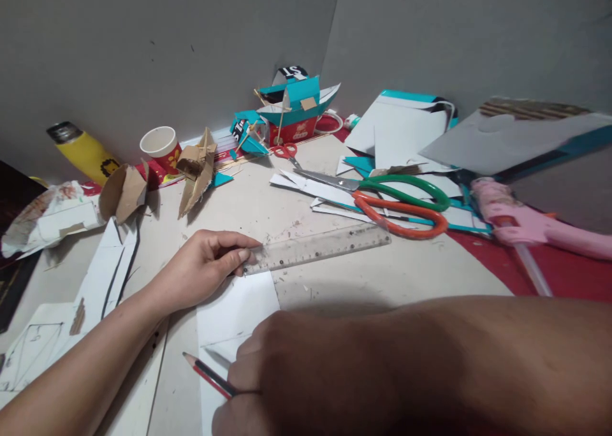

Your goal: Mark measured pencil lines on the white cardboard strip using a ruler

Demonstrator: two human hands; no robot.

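A clear plastic ruler (318,248) lies slanted on the work surface, its left end pinched between the thumb and fingers of my left hand (215,261). Just below that end is a strip of white card (239,305) with a pencil line drawn across it. My right hand (272,366) is closed low in the view, over the lower part of the card. Out of its fingers sticks a red and black pencil (208,375), tip pointing up and left. The forearm and the back of the hand hide most of my right fingers.
Large scissors (401,210) with green and orange handles lie on card scraps (329,210). A pink glue gun (521,213) rests at the right. Card boats (299,108), a paper cup (162,148) and a yellow bottle (86,152) stand along the back. Cut card pieces (102,276) lie left.
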